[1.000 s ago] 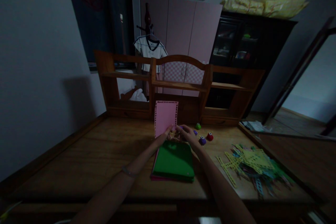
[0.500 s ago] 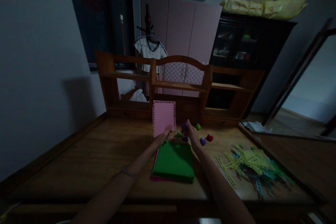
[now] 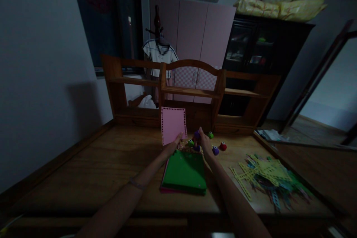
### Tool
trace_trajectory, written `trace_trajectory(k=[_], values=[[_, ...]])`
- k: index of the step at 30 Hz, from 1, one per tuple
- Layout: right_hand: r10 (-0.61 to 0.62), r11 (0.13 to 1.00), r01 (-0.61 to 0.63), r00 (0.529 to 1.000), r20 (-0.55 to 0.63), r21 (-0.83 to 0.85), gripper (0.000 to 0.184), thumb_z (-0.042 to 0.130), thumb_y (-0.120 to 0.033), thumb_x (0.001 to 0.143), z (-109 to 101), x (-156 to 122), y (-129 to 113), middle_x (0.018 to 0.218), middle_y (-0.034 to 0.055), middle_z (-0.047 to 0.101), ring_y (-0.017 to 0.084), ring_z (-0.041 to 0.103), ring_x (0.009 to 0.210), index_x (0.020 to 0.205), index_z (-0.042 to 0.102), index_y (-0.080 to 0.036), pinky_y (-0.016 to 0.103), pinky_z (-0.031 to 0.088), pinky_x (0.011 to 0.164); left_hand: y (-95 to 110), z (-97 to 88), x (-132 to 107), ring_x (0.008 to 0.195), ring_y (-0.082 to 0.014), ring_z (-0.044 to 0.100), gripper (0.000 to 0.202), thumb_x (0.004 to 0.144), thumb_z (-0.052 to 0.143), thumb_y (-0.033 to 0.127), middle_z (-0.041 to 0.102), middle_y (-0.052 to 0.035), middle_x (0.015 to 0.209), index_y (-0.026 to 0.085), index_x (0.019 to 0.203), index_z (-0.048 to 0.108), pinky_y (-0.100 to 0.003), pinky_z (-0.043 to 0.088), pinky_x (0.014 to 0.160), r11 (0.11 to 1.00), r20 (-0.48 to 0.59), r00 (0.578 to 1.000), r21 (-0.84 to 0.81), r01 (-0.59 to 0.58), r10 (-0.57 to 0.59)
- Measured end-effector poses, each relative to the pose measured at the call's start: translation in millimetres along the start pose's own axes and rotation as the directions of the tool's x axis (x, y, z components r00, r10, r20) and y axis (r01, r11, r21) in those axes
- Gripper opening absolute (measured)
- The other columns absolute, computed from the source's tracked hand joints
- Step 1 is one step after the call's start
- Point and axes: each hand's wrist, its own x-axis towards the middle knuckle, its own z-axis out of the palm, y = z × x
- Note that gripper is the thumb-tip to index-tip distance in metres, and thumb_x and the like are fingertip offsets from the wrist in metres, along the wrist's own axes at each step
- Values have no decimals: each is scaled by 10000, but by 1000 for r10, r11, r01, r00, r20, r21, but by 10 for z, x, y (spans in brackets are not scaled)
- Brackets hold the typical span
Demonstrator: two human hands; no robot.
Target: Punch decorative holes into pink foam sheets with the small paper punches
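Note:
My left hand [image 3: 175, 144] is closed on the lower right corner of a pink sheet [image 3: 173, 125], held upright with rows of small dark holes along its edges. To its right, my right hand [image 3: 205, 143] is closed around a small purple craft punch [image 3: 197, 134], just off the sheet's right edge. Below the hands lies a stack of green foam sheets [image 3: 184, 173] with pink underneath. Small scraps [image 3: 185, 148] are scattered behind the stack. Other punches stand close by: a green punch [image 3: 190, 142], another green punch [image 3: 211, 135], a purple punch [image 3: 215, 150] and a red punch [image 3: 223, 145].
A pile of yellow, green and blue cut-out strips [image 3: 270, 174] covers the table's right side. Along the back of the wooden table [image 3: 111, 171] runs a wooden shelf unit [image 3: 192, 91]. A wall [image 3: 50, 81] borders the left side.
The pink sheet has shifted very slightly to the left in my left hand. My right hand stays almost in place with the purple punch.

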Motion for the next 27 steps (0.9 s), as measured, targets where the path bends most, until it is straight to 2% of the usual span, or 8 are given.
trace_trajectory(k=[8,13,18,21,27], values=[[-56,998,57,998,29,-37,564,386,-687,817,6,-19,-2,456,5,516,133,480,428,574,511,-193,250,333,438,110,59,-91,748,-205,621,573,705,438,745,629,-40,594,199,612,586,-277,440,740,998,48,998,-61,-29,32],[-65,997,66,998,27,-47,555,397,-670,825,11,-28,-10,467,11,525,135,479,437,573,516,-190,252,331,448,134,76,-102,782,-223,635,600,699,430,751,660,-57,627,188,679,636,-292,451,758,992,107,994,-124,-11,25],[-82,994,84,996,28,-63,553,392,-677,822,13,-44,-24,486,6,536,135,476,441,600,532,-190,255,334,456,105,61,-89,807,-212,635,587,704,445,738,669,-53,670,183,708,637,-280,441,802,993,70,997,-112,-33,41],[-95,991,98,995,33,-87,568,394,-699,805,13,-59,-38,487,5,544,139,484,445,591,536,-192,262,341,466,112,59,-101,816,-201,634,568,722,443,724,675,-47,697,190,733,635,-275,434,827,991,86,994,-123,-57,68],[-89,990,91,996,25,-108,576,396,-718,789,30,-62,-54,487,8,538,144,477,446,586,531,-196,267,341,462,120,42,-112,790,-219,637,594,707,431,749,669,-56,668,188,687,625,-288,450,773,997,58,998,-69,-25,29]])
